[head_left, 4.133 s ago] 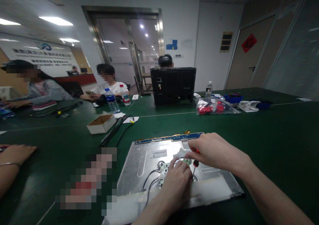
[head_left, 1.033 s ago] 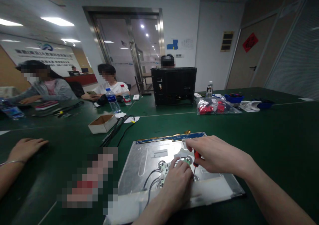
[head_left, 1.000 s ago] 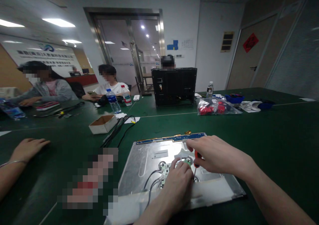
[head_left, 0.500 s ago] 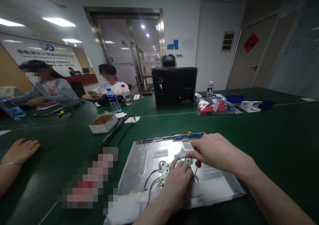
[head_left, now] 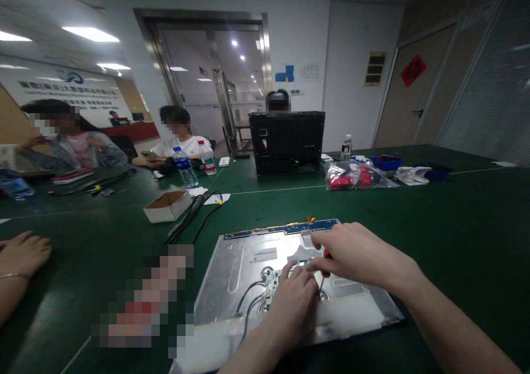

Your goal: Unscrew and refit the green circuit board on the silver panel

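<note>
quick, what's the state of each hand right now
Left hand: curled over the circuit board; whether it grips anything cannot be told.
Right hand: closed, holding the screwdriver.

This is an office, seemingly its meeting room: people (head_left: pixel 78 149) sit around a large green table (head_left: pixel 459 236), ceiling lights (head_left: pixel 91 33) glow, a glass door (head_left: pixel 186 81) fills one wall, and a logo sign (head_left: pixel 68 94) hangs behind a red front desk (head_left: pixel 134 132).
</note>
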The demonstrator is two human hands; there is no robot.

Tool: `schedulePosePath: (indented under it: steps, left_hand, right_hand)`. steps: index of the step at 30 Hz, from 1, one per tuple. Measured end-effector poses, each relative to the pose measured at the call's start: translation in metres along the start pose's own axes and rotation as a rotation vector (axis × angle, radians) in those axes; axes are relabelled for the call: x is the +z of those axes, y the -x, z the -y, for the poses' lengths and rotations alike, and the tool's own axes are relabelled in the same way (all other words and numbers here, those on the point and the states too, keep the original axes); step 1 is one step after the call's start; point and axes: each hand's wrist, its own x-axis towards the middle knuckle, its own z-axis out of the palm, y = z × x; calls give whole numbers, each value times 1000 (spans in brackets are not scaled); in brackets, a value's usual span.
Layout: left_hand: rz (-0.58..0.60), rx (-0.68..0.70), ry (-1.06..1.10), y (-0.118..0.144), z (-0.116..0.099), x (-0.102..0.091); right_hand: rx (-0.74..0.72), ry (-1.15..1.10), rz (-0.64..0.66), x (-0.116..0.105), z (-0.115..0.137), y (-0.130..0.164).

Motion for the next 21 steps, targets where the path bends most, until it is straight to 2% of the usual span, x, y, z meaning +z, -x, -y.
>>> schedulePosePath:
  steps: [9,16,21]
  left_hand:
    - [-14,-11,-21,0,0,2]
    - [-1,12,-27,0,0,1]
    - [-10,2,-42,-1,0,1]
  right_hand:
    - [-121,-116,-1,-2,-2,6]
    - [0,-21,-2,-1,1,1]
    - [-98,-59,10,-2,-3,4]
